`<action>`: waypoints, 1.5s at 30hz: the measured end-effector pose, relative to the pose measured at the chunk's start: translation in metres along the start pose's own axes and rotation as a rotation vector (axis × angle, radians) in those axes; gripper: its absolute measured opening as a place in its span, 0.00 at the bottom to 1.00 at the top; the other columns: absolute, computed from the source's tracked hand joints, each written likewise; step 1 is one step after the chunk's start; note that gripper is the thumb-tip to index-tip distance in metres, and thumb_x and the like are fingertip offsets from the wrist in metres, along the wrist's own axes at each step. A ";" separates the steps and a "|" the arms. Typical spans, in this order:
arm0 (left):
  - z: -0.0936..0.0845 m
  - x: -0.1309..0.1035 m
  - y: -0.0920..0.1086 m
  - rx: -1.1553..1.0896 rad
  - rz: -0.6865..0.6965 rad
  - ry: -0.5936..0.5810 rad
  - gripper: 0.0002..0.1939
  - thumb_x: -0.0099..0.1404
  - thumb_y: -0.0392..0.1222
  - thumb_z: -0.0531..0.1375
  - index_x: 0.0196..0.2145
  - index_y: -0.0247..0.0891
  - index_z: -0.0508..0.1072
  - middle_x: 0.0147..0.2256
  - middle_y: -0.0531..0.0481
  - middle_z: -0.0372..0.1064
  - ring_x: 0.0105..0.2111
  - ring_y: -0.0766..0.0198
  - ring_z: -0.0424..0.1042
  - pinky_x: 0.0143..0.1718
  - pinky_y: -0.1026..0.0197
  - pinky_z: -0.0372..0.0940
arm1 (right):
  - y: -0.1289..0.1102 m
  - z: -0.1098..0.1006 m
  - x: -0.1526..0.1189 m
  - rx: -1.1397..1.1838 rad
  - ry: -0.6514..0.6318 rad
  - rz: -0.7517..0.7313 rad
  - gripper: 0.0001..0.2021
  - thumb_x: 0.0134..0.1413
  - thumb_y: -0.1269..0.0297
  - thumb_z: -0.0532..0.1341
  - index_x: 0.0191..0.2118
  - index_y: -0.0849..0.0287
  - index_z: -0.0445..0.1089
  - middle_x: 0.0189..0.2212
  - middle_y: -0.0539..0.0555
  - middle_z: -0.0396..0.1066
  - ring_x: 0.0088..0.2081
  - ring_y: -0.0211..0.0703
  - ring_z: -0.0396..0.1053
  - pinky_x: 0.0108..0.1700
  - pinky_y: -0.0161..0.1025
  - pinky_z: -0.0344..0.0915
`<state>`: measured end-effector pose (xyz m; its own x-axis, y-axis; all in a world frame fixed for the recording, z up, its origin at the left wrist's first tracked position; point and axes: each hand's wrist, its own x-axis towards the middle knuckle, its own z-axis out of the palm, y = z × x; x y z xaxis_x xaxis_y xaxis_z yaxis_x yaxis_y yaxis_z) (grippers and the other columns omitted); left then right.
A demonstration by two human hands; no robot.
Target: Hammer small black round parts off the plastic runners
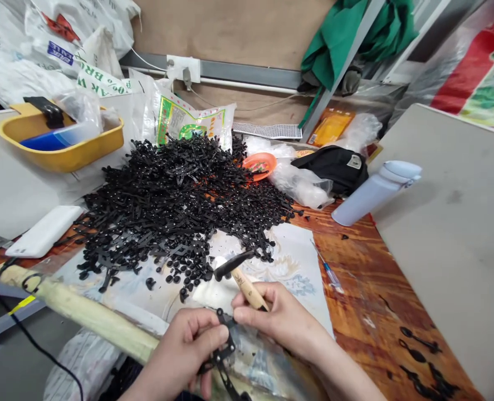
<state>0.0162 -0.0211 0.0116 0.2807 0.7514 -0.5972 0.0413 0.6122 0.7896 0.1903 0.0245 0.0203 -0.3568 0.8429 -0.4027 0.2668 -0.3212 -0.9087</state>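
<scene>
Near the front edge of the reddish-brown wooden table (pixel 355 278), the right hand (pixel 286 317) slants inward, closed around a black-headed hammer with a pale wooden handle (pixel 249 288); the left hand (pixel 184 348), fingers bent, pinches a slender, jointed black plastic part (pixel 230 346), holes showing.

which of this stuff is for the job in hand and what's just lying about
Likely in use:
- small hammer, right hand
- black piece, left hand
- heap of black parts

Probably just lying about:
- pale bottle
- yellow basket
- white slab
</scene>
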 end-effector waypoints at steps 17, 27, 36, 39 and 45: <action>0.003 0.020 -0.014 -0.049 -0.010 0.259 0.19 0.56 0.56 0.58 0.22 0.39 0.61 0.11 0.57 0.65 0.04 0.75 0.54 0.07 0.74 0.38 | 0.024 0.017 0.021 -0.393 0.291 -0.079 0.05 0.41 0.73 0.60 0.28 0.60 0.72 0.20 0.47 0.67 0.24 0.36 0.62 0.28 0.31 0.57; 0.012 0.020 0.006 -0.005 -0.046 0.267 0.18 0.54 0.56 0.60 0.22 0.39 0.62 0.10 0.56 0.64 0.04 0.74 0.54 0.06 0.74 0.40 | 0.031 -0.011 0.001 -0.206 0.368 -0.124 0.08 0.48 0.66 0.60 0.34 0.62 0.73 0.27 0.52 0.71 0.30 0.42 0.66 0.34 0.36 0.61; 0.019 0.025 0.010 0.032 -0.059 0.268 0.19 0.54 0.56 0.60 0.22 0.38 0.62 0.10 0.55 0.65 0.04 0.74 0.54 0.06 0.75 0.40 | 0.031 -0.011 -0.002 -0.147 0.350 -0.136 0.07 0.48 0.67 0.60 0.34 0.61 0.72 0.25 0.49 0.68 0.27 0.38 0.62 0.31 0.34 0.58; 0.017 0.026 0.009 0.049 -0.066 0.268 0.19 0.54 0.56 0.60 0.22 0.38 0.62 0.10 0.55 0.65 0.04 0.74 0.54 0.06 0.74 0.41 | 0.029 -0.013 -0.004 -0.156 0.338 -0.171 0.05 0.51 0.65 0.59 0.32 0.61 0.70 0.24 0.48 0.66 0.26 0.37 0.60 0.29 0.33 0.56; 0.016 0.027 0.009 0.059 -0.073 0.297 0.19 0.54 0.55 0.60 0.21 0.39 0.61 0.10 0.56 0.64 0.04 0.75 0.52 0.06 0.74 0.39 | 0.018 -0.016 -0.023 -0.305 0.288 -0.332 0.09 0.62 0.65 0.51 0.36 0.58 0.68 0.27 0.50 0.68 0.30 0.39 0.63 0.33 0.34 0.57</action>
<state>0.0399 0.0007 0.0052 -0.0174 0.7505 -0.6606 0.1094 0.6582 0.7449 0.2179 0.0065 0.0148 -0.2172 0.9760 -0.0137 0.4447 0.0864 -0.8915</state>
